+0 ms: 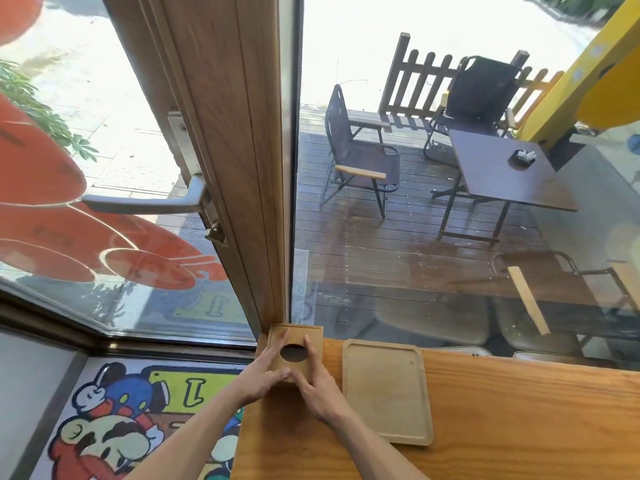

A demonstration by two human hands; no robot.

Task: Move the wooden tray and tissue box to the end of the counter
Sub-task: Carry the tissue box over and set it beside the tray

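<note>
Tissue box between both hands — wooden tray beside, empty.

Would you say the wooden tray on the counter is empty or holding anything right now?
Empty. The wooden tray lies flat on the counter, its whole inner surface bare, just right of the tissue box.

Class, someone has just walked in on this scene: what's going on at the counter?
A person has both hands on a wooden tissue box at the counter's far left end, by the door frame. The left hand and right hand press its sides in a two-handed grip. The wooden tray lies flat just right of the box, empty and untouched.
</note>
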